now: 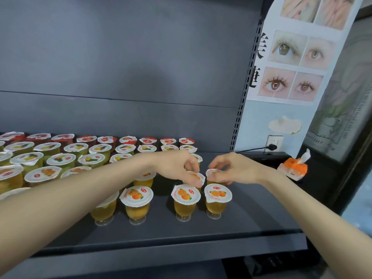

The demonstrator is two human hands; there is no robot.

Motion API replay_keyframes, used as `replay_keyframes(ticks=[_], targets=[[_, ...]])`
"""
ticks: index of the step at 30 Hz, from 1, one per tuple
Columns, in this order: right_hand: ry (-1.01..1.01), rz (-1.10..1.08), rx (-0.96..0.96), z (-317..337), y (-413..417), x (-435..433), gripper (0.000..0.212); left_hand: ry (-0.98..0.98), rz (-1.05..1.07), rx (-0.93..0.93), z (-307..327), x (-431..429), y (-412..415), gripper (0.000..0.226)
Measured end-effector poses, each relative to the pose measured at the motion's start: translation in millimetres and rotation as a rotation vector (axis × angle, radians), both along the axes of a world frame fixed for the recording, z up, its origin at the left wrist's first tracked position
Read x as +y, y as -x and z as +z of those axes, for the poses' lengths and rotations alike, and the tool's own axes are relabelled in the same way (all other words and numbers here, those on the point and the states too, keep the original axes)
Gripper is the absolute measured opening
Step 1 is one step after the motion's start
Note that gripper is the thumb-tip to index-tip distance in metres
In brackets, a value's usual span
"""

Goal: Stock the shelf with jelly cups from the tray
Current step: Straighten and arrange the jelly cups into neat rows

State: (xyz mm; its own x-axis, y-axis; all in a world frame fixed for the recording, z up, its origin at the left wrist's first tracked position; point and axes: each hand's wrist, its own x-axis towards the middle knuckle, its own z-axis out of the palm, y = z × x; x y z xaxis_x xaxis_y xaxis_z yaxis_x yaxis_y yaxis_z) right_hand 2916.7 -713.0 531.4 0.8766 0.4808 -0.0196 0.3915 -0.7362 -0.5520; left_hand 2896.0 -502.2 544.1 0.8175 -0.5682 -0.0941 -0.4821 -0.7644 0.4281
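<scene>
Two placements: your left hand pinches one orange jelly cup by its lid, your right hand the neighbouring cup. Seat both on the shelf, then release.

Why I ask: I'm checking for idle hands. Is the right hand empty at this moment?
No, the right hand pinches the lid of an orange jelly cup with curled fingers.
</scene>
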Motion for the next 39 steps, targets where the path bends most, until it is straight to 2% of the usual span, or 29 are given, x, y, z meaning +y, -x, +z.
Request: replay_keyframes(ticks=[6, 12, 16, 22, 39], targets=[[-0.028, 0.062, -0.006, 1, -5, 4, 0.03, -0.047, 0.086, -0.077, 0, 0, 0, 0.043], [-0.036, 0.109, -0.134, -6, -8, 22, 0.03, -0.004, 0.227, -0.212, -6, 14, 10, 0.036], [-0.042, 0.131, -0.187, -9, -7, 27, 0.033, -0.062, 0.256, -0.298, -11, 23, 11, 0.039], [-0.061, 0.136, -0.181, -11, -9, 27, 0.028, -0.076, 0.242, -0.218, -10, 34, 11, 0.04], [-0.106, 0.106, -0.143, -16, -2, 26, 0.026, -0.033, 0.261, -0.221, -13, 41, 10, 0.042]])
